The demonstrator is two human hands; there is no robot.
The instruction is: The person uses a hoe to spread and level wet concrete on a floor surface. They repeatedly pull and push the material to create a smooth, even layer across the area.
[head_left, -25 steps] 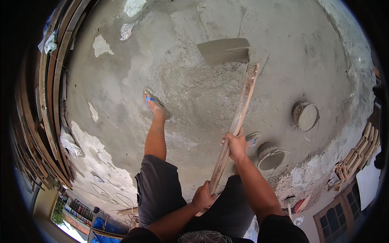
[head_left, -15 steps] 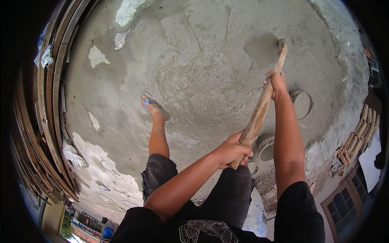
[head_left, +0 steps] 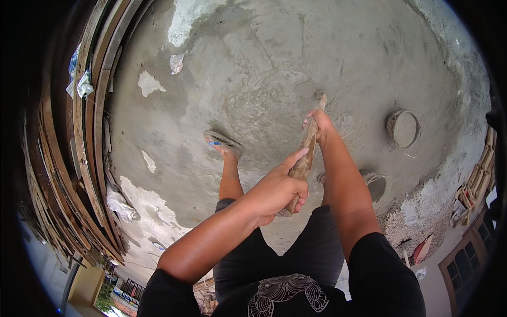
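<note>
Both my hands are closed around the wooden handle (head_left: 307, 153) of a hoe. My left hand (head_left: 285, 186) grips the near end, close to my body, with the thumb lying along the wood. Farther up, my right hand (head_left: 320, 122) holds the handle near its far end. The hoe's blade cannot be made out now; the far end of the handle reaches down to the wet grey cement mix (head_left: 259, 100) spread over the ground. My left foot, in a sandal (head_left: 228, 141), stands in that mix, left of the hoe.
Two round buckets stand on the right, one farther off (head_left: 405, 130) and one nearer (head_left: 378, 186) beside my right forearm. Long wooden planks (head_left: 79, 132) are stacked along the left. Gravel (head_left: 406, 230) lies at lower right, below a row of stacked bags (head_left: 478, 182).
The hoe's square, cement-covered blade was raised in sight at the upper right; it has come left and down, out of sight. Both hands moved with the handle, and my left foot's heel has shifted.
</note>
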